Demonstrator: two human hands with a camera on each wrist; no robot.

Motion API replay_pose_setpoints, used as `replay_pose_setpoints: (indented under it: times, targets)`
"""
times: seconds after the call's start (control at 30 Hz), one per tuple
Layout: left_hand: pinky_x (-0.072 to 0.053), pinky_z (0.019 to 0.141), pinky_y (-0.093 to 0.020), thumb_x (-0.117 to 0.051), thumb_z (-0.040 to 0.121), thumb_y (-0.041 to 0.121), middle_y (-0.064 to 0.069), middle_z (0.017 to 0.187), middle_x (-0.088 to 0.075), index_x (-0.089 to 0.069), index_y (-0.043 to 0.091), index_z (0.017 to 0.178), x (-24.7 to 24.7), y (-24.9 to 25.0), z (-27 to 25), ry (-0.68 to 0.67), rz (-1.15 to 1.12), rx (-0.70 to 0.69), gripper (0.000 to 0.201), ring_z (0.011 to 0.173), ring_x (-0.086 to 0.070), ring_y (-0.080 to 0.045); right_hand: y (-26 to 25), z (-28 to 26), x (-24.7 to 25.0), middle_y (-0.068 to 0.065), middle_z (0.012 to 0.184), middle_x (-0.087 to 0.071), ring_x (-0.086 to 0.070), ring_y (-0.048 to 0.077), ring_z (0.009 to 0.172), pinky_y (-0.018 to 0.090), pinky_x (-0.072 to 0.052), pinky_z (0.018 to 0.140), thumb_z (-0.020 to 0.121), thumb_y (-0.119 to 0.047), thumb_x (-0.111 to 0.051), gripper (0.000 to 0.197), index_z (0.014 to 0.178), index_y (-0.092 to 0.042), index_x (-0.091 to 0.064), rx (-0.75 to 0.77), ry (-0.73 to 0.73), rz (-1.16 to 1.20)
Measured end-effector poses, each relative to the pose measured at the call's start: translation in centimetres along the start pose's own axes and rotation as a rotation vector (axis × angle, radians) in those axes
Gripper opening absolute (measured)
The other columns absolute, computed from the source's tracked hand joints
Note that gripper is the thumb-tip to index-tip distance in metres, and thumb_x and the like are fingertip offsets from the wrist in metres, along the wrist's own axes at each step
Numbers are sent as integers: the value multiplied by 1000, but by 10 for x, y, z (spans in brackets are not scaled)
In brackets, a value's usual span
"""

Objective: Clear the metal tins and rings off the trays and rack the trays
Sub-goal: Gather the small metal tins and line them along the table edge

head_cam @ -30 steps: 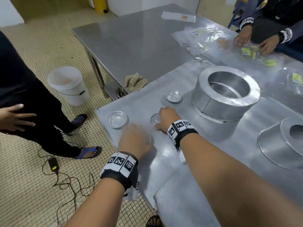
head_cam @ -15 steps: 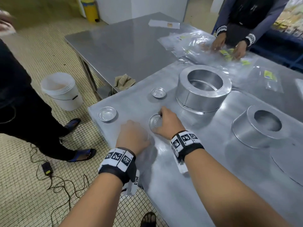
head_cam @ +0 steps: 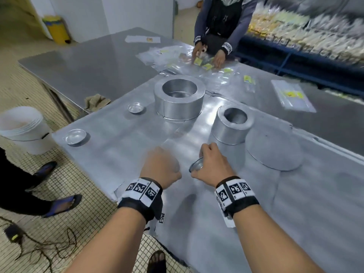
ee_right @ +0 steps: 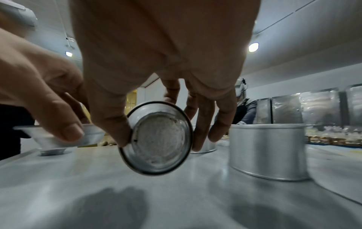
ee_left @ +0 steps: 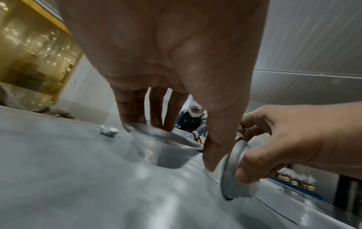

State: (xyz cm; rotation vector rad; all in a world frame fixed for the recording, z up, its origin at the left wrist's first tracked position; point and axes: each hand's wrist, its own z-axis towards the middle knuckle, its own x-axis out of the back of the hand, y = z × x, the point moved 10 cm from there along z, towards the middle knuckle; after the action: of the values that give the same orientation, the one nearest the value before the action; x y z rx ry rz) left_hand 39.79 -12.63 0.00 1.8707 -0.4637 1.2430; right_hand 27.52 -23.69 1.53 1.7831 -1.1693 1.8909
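Your right hand (head_cam: pixel 211 164) pinches 1 small tin (ee_right: pixel 159 147), tipped on edge above the tray (head_cam: pixel 122 154). Your left hand (head_cam: pixel 160 168) grips another tin cup (ee_left: pixel 164 148) by its rim.

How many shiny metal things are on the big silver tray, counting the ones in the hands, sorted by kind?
Small round metal tins: 4, one held in the left hand, one in the right hand, two loose on the tray.
Tall metal rings: 2, a wide one and a narrow one.
Total: 6.

No readable text, wristbands (head_cam: pixel 140 189) carry only coded squares
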Motion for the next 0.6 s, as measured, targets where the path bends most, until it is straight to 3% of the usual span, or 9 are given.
replay_pose_setpoints:
  times: [0.23, 0.4, 0.6]
  targets:
    - [-48, 93, -36, -75, 70, 45, -4, 121, -47, -59, 15, 122, -59, 113, -35, -95, 61, -157, 63, 116, -41, -28, 109, -92, 29, 5, 99, -45, -59, 33, 87, 35, -48, 76, 68, -48, -69, 40, 85, -17, -50, -154, -11, -5]
    - [-46, 93, -35, -76, 71, 47, -5, 125, -47, -57, 13, 127, -98, 186, -65, -139, 109, -273, 68, 116, -42, -28, 179, -156, 47, 5, 99, -48, -61, 29, 91, 32, -45, 74, 71, -47, -69, 44, 93, -9, -62, -253, -18, -43]
    - [-44, 96, -33, -75, 74, 48, -6, 128, -47, -55, 13, 129, -149, 272, -107, -203, 144, -404, 69, 120, -41, -28, 261, -234, 64, 4, 99, -53, -62, 25, 96, 25, -39, 70, 71, -47, -75, 53, 103, -8, -59, -412, 28, 31]
